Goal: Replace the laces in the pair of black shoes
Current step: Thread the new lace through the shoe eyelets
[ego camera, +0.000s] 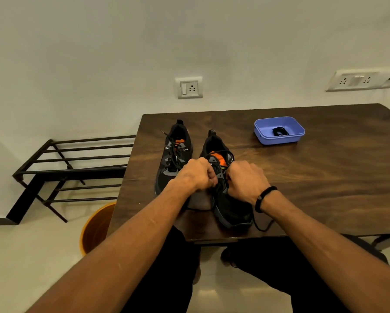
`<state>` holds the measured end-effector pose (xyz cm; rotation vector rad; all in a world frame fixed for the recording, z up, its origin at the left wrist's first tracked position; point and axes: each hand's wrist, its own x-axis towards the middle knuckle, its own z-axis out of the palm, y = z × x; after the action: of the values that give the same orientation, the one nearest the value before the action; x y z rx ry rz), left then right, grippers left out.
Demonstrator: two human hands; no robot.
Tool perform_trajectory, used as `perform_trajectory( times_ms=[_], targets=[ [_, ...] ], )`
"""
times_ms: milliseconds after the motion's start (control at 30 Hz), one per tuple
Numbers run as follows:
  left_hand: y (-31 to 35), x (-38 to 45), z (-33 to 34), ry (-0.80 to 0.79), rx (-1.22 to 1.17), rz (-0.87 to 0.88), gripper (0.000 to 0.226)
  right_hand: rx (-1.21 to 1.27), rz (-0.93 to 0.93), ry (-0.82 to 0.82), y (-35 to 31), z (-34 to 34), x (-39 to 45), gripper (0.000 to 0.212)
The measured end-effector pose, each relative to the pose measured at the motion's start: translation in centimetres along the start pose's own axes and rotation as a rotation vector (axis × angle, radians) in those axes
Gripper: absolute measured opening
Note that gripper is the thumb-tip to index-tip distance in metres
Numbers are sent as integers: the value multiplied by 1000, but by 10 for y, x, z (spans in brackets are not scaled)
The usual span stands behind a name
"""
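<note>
Your left hand (197,175) was curled up tight, and its fingers pinched the thin black lace (260,227) at the middle of the black shoe with the orange tongue (229,199). Your right hand (246,180) was curled too, with its fingers pinching at the other side of the same shoe. A black band (265,198) sat on that wrist. The lace ran loose past the toe, toward 6 o'clock, and curled on the dark brown wooden table (325,188).

The second black shoe (172,157) stood just beside the first, at 9 o'clock from it, with its own black lace still threaded in. A blue plastic tray (279,131) sat well apart at 1 o'clock, with a small black lace bundle (279,131) inside.

A black metal rack (72,170) stood off the table at 9 o'clock. An orange round bin (97,227) sat on the floor at 7 o'clock.
</note>
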<state>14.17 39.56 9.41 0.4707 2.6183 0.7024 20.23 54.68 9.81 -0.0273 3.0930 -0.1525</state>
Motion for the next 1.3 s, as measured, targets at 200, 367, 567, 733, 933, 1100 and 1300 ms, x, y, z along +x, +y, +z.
perform_trajectory(
  times_ms=[200,367,567,733,933,1100,1300],
  targets=[
    [10,0,9,62,-58,-69,19,65,41,-10,1,3,2,24],
    [15,-1,15,161,-93,-160,13,243,18,-63,14,13,12,17],
    [9,1,13,124,-203,-214,18,317,-80,-35,28,20,15,8],
    [11,-1,12,109,-234,-221,19,113,-134,32,24,23,18,11],
    [9,0,13,108,-249,-217,19,71,-204,21,27,22,20,11],
    [3,1,12,155,-266,-206,19,490,-149,-71,34,19,23,13],
    [0,3,14,151,-288,-186,21,463,-172,-64,33,27,25,11]
  ],
)
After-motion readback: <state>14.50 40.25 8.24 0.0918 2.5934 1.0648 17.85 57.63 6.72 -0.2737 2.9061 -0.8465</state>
